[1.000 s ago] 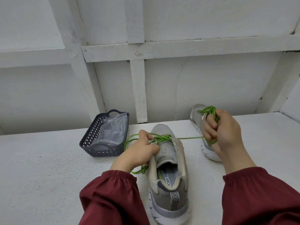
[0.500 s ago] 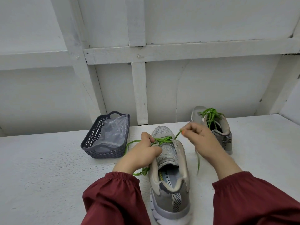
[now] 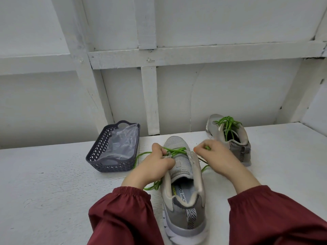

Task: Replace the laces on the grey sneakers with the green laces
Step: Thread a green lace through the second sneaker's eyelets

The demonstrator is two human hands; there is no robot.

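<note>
Head view: I see the near sneaker (image 3: 178, 216) lying heel toward me, toe far, its long axis running between both hands. The left hand (image 3: 154, 165) grips the green lace (image 3: 177, 150) at the left eyelets. The right hand (image 3: 216, 155) pinches the lace's end just right of them.

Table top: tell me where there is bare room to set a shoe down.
Bare: the table left of the basket, and the stretch right of the far sneaker. Crowded: the middle, where the left hand and right hand hold the green lace on the near sneaker.
</note>
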